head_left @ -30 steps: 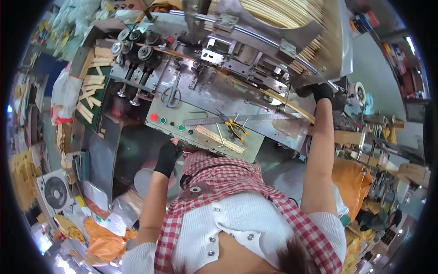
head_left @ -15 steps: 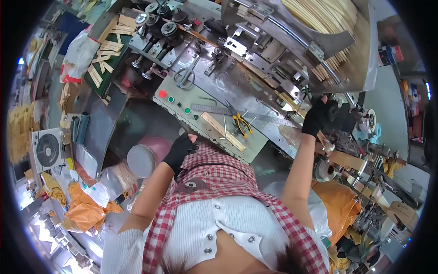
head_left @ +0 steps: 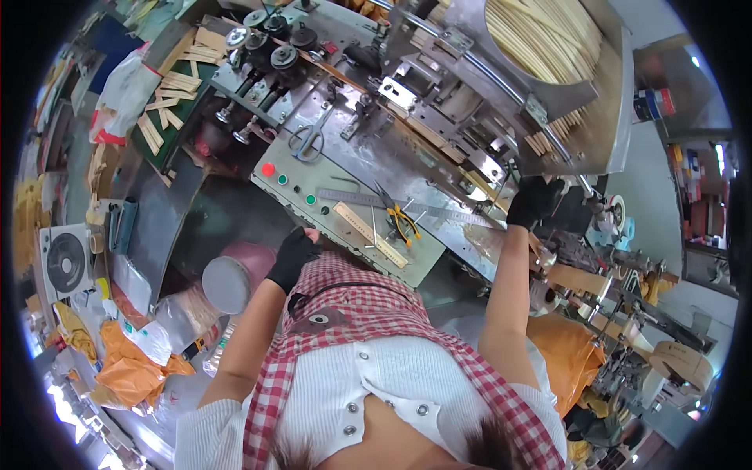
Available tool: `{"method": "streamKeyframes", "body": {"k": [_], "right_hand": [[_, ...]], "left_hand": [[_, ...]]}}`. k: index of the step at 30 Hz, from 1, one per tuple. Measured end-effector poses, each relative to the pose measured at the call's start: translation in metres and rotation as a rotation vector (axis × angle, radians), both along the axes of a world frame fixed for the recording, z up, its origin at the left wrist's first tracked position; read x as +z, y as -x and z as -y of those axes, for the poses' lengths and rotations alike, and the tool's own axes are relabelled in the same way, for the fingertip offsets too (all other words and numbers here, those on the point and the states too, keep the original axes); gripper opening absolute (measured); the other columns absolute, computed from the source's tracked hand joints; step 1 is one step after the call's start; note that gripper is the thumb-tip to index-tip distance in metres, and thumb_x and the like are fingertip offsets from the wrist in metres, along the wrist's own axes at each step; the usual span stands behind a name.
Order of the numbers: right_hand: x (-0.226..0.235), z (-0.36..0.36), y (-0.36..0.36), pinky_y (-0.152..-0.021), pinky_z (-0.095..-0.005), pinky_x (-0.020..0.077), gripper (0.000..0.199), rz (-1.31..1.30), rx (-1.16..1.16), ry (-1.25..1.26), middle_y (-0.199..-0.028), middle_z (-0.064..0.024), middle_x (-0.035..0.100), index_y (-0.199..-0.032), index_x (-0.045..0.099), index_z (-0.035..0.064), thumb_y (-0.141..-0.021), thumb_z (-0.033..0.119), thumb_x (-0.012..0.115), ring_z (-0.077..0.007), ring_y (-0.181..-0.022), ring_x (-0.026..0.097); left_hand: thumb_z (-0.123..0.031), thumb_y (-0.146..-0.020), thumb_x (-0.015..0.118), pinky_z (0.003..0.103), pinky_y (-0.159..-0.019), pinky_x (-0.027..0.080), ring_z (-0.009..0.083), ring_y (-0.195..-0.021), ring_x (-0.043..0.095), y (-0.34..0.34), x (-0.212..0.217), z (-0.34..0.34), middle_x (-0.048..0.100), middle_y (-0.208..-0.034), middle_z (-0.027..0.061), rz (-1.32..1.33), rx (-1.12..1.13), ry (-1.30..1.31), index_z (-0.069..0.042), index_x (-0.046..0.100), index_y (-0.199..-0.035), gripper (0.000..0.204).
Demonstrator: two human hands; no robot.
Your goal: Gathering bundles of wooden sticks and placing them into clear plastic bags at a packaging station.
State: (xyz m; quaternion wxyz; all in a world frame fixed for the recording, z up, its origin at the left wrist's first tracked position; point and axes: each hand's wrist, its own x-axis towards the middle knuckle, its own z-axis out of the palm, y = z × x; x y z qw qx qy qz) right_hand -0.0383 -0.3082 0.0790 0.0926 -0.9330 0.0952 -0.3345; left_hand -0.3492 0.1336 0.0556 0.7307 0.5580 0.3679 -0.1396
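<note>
My left hand (head_left: 294,258), in a black fingerless glove, is curled closed beside the front edge of the control panel (head_left: 345,205). Nothing shows in it. My right hand (head_left: 534,202), gloved the same way, reaches to the right end of the metal machine (head_left: 439,102), under the hopper (head_left: 583,141) full of thin wooden sticks (head_left: 548,39). Its fingers are hidden against the dark parts there. On the panel lie yellow-handled pliers (head_left: 403,223), a steel ruler (head_left: 446,213), a wooden strip (head_left: 368,233) and hex keys (head_left: 373,223). Grey scissors (head_left: 307,142) lie behind.
A green tray (head_left: 174,141) holds loose wooden sticks at the far left. A lidded pink tub (head_left: 249,270) stands left of my left hand. An orange bag (head_left: 129,364) lies at lower left, another (head_left: 568,356) at right. Paper reels (head_left: 540,294) sit by my right forearm.
The whole view has shifted slightly, so the bench sits a little further left. My right hand has stayed by the machine's right end; my left hand remains curled by the panel.
</note>
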Motion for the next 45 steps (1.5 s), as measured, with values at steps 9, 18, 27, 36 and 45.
{"method": "streamKeyframes", "body": {"k": [9,18,27,36,45], "right_hand": [[0.052,0.063,-0.043,-0.093,-0.0398,0.0436,0.051,-0.672,0.162,-0.047,-0.115,-0.0144,0.062,-0.118,0.058,0.0079,-0.084,0.046,0.057,-0.0338,-0.107,0.056],[0.000,-0.004,0.009,-0.088,-0.0580,0.0396,0.040,-0.499,-0.446,1.220,-0.102,-0.0260,0.064,-0.104,0.068,0.0013,-0.090,0.031,0.044,-0.0417,-0.087,0.061],[0.071,-0.034,0.029,-0.098,-0.0512,0.0379,0.041,-0.430,-0.202,1.258,-0.115,-0.0088,0.061,-0.107,0.063,0.0127,-0.081,0.043,0.063,-0.0292,-0.113,0.052],[-0.017,-0.363,0.267,-0.092,-0.0426,0.0418,0.038,-0.749,1.025,0.790,-0.115,-0.0090,0.062,-0.114,0.061,0.0088,-0.085,0.033,0.057,-0.0270,-0.107,0.056],[0.014,-0.548,0.377,-0.084,-0.0323,0.0460,0.023,-1.572,2.077,0.693,-0.100,-0.0106,0.063,-0.111,0.062,0.0100,-0.091,0.018,0.052,-0.0259,-0.092,0.060]], "left_hand": [[-0.020,-0.088,0.057,0.026,-0.071,0.046,0.0103,-0.079,0.056,0.007,-0.010,0.001,0.061,-0.086,0.0014,0.044,-0.098,-0.146,-0.003,0.061,-0.097,0.020],[-0.021,-0.087,0.056,0.030,-0.068,0.049,0.0174,-0.077,0.063,0.049,-0.055,-0.033,0.063,-0.081,0.0105,-0.130,-0.235,-0.500,-0.004,0.060,-0.095,0.019],[-0.022,-0.084,0.057,0.036,-0.044,0.045,0.0218,-0.054,0.058,0.310,-0.077,-0.015,0.058,-0.071,0.0136,-0.679,0.592,-0.263,-0.003,0.052,-0.089,0.020],[-0.024,-0.085,0.056,0.038,-0.065,0.052,0.0237,-0.073,0.065,0.404,-0.135,-0.040,0.065,-0.080,0.0150,-0.585,-0.139,-0.804,-0.002,0.058,-0.095,0.024],[-0.030,-0.085,0.054,0.042,-0.079,0.049,0.0365,-0.091,0.062,0.463,-0.031,-0.138,0.065,-0.095,0.0201,-0.402,0.962,-0.487,-0.004,0.058,-0.098,0.028]]}}
